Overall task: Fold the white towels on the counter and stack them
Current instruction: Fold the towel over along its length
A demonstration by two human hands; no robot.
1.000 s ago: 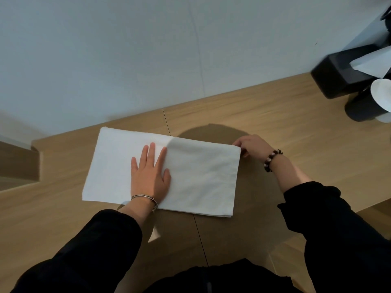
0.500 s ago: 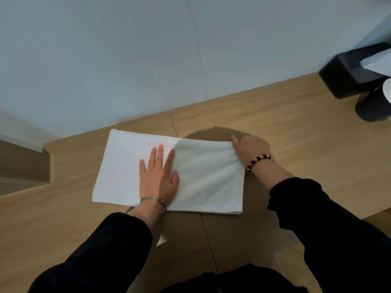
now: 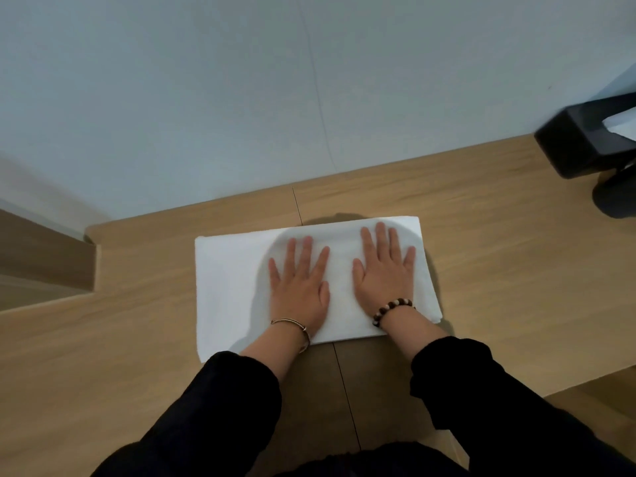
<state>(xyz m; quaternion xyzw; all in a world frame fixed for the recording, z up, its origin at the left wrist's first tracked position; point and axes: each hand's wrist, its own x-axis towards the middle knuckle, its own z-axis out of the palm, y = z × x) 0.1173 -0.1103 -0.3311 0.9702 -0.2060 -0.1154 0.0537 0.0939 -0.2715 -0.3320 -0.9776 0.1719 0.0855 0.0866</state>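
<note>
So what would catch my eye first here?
Two bare hands, the left hand and right hand, lie flat side by side on a folded white towel at the middle of the wooden counter. A black box sits at the far right.

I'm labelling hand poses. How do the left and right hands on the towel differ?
The left hand wears a thin metal bangle; the right hand wears a beaded bracelet. The left hand rests near the middle of the white towel; the right hand rests near its right end. Both lie flat, palms down, fingers spread.
</note>
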